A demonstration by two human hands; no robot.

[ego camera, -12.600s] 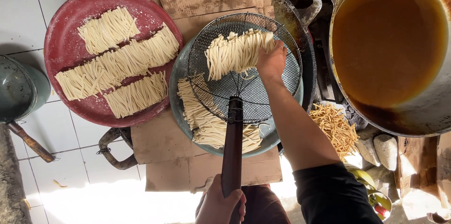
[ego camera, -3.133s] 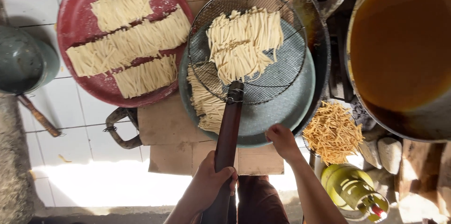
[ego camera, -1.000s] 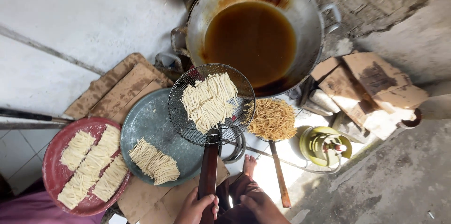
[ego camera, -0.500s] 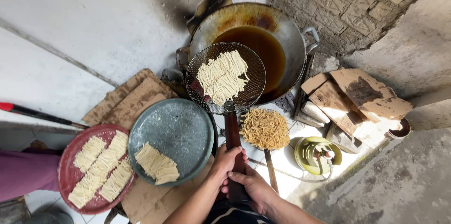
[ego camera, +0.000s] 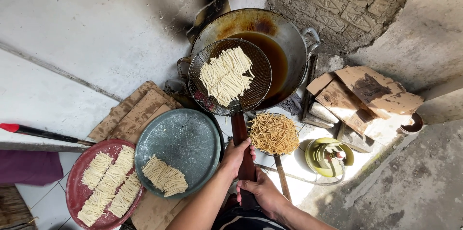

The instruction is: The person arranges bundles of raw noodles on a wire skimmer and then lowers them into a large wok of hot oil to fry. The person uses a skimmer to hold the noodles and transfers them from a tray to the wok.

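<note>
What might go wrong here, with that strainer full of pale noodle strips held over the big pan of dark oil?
Both hands, left hand and right hand, grip one long handle, so the loaded wire strainer could tip and spill the raw noodle strips. If they drop fast into the oil in the wok, it may splash toward the bare forearms. Cardboard lies close beside the wok, a possible fire hazard.

Both the left hand (ego camera: 237, 155) and the right hand (ego camera: 260, 189) grip the wooden handle of a wire skimmer (ego camera: 229, 76) loaded with pale noodle strips (ego camera: 225, 74), held above the oil-filled wok (ego camera: 270, 47) at upper centre.
</note>
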